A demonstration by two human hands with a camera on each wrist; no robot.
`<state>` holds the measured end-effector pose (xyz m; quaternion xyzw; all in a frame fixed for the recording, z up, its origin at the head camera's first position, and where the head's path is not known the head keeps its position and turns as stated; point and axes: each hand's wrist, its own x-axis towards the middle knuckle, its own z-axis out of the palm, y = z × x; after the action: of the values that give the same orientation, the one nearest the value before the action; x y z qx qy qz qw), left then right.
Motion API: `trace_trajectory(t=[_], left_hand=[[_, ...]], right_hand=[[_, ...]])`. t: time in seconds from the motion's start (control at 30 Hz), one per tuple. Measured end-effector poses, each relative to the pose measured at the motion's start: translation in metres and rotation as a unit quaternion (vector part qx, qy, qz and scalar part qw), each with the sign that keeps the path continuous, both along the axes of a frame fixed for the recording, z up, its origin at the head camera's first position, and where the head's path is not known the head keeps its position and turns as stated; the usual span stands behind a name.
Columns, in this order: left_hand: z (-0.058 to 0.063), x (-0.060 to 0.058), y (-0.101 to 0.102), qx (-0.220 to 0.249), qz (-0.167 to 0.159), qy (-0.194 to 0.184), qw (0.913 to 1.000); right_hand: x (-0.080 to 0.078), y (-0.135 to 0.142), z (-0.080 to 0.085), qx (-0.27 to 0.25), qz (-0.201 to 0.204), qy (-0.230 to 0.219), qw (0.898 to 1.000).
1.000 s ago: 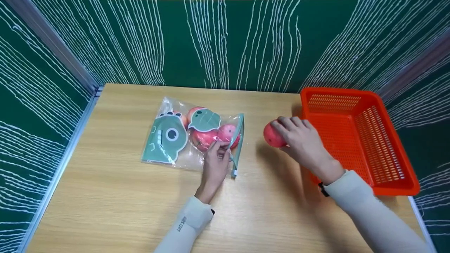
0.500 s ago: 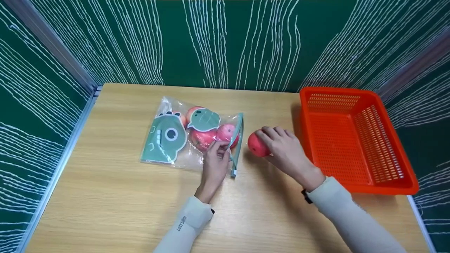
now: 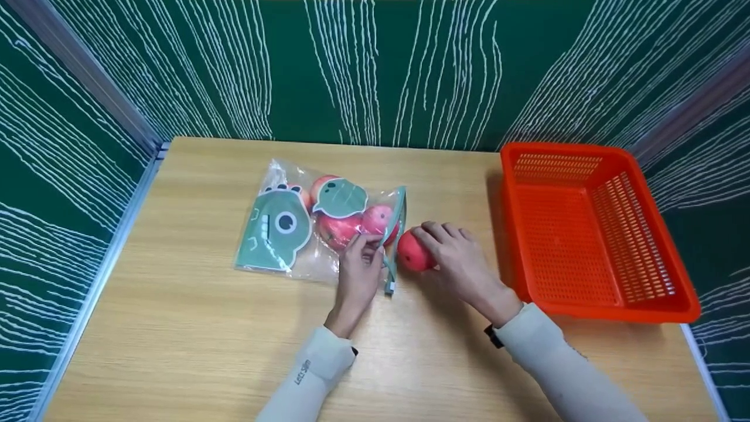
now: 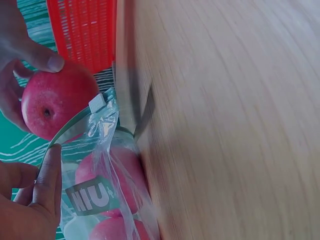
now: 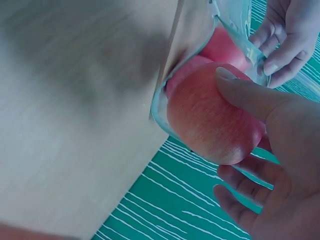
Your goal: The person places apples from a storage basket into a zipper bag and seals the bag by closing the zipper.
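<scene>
A clear zip bag (image 3: 304, 264) with green dinosaur prints lies on the table, several apples (image 3: 340, 231) inside it. My left hand (image 3: 358, 269) pinches the upper edge of its green-rimmed mouth (image 5: 156, 107), holding it apart. In the right wrist view the mouth gapes, with apples visible within. My right hand (image 3: 460, 264) grips a red apple (image 3: 415, 251) between thumb and fingers, right at the bag's mouth. The white zip slider (image 4: 97, 103) sits at one end of the rim.
An orange-red plastic basket (image 3: 515, 234) with slotted walls stands at the right of the wooden table (image 3: 176, 340). Green panels (image 3: 387, 70) with white wavy lines enclose the back and sides.
My right hand has carried the apple leftward and a little nearer to me, from beside the basket to the bag's mouth. My left hand and the bag have stayed in place.
</scene>
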<state>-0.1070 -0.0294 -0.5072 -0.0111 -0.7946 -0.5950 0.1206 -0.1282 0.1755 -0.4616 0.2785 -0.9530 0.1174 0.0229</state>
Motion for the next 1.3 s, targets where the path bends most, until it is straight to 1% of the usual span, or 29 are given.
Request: trace_trajectory(t=[0.2, 0.47, 0.63, 0.87, 1.13, 1.3], left_hand=[[-0.002, 0.001, 0.000, -0.004, 0.002, 0.008, 1.0000], [-0.004, 0.001, 0.001, -0.005, 0.005, -0.003, 1.0000], [-0.004, 0.002, 0.001, -0.006, 0.004, -0.009, 0.9999], [-0.005, 0.002, 0.002, -0.005, 0.000, -0.002, 1.0000], [-0.005, 0.002, 0.002, 0.000, -0.001, 0.005, 1.0000], [-0.004, 0.002, 0.002, 0.003, -0.001, -0.011, 0.9999]], right_hand=[[0.002, -0.005, -0.008, -0.013, -0.016, -0.025, 0.999], [0.002, -0.011, -0.022, -0.044, -0.030, -0.045, 0.998], [0.001, -0.013, -0.028, -0.072, -0.036, -0.052, 0.995], [-0.001, -0.017, -0.035, -0.098, -0.052, -0.075, 0.991], [-0.005, -0.019, -0.045, -0.129, -0.044, -0.055, 0.989], [-0.006, -0.025, -0.047, -0.140, -0.043, -0.061, 0.987]])
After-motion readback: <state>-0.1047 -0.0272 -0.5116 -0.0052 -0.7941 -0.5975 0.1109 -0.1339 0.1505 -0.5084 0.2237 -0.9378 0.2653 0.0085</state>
